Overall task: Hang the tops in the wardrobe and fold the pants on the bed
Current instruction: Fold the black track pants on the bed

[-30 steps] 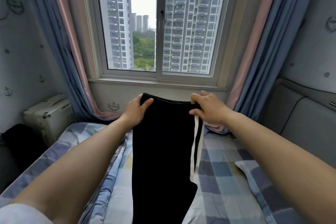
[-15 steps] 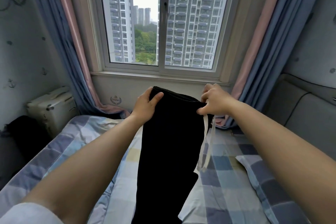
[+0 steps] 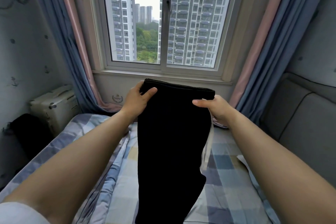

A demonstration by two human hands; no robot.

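Both hands hold the black pants [image 3: 171, 132] up by the waistband over the bed [image 3: 227, 178]: left hand [image 3: 137, 99] gripping its left corner, right hand [image 3: 216, 107] its right, likely so the legs hang straight and aligned before folding.

a bed [image 3: 227, 183] in a blue checked sheet is carrying a rumpled quilt [image 3: 116, 167] and a pillow [image 3: 245, 165].

One pair of black fabric pants [image 3: 171, 132]; two bare hands, left hand [image 3: 136, 101], right hand [image 3: 217, 108]; one cream hard-shell suitcase [image 3: 52, 104]; one checked blue bed sheet [image 3: 236, 178].
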